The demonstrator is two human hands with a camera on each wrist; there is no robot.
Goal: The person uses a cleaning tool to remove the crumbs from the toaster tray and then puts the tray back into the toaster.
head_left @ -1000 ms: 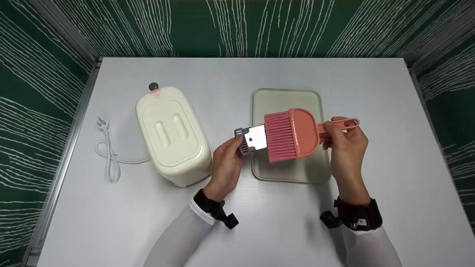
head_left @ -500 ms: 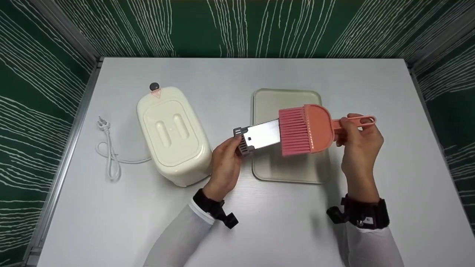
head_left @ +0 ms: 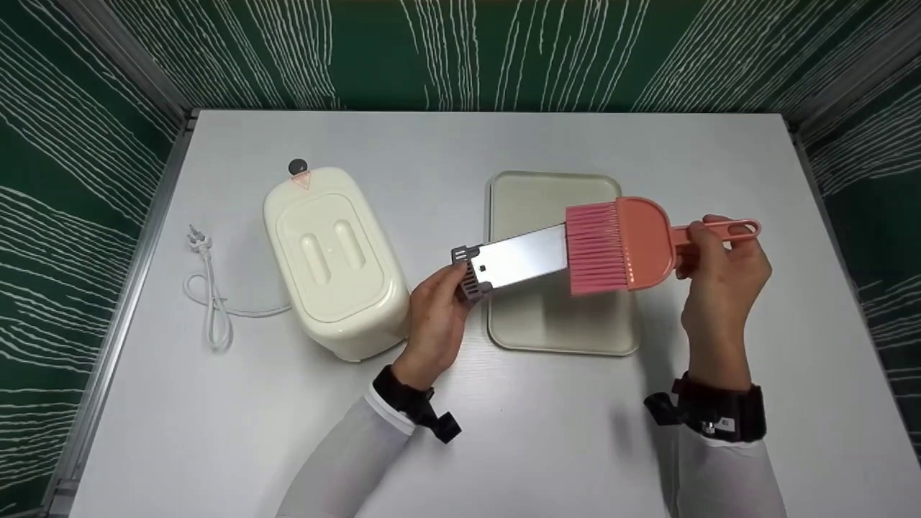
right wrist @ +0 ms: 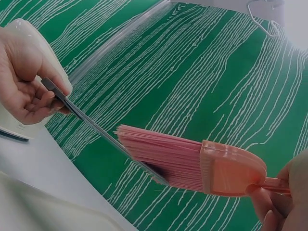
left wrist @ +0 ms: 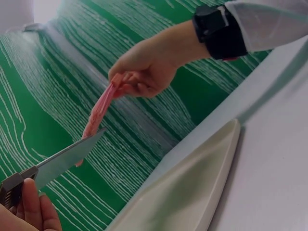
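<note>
My left hand pinches the grey slotted end piece of a flat, shiny metal blade. From that hand the blade points right and slightly up in the head view. On the other side my right hand grips the handle of a small orange brush with pink bristles. The bristles cover the blade's far end in the head view. In the right wrist view the brush lies with its bristles against the blade. The left wrist view shows the brush almost edge-on, by the blade tip.
Beneath both hands a shallow beige tray lies on the white table. Left of it stands a cream, rounded appliance with a dark knob. Its white cord and plug lie at the far left.
My right hand has drawn the brush to the right and slightly up along the blade, so more of the metal shows. The left hand has stayed almost still.
</note>
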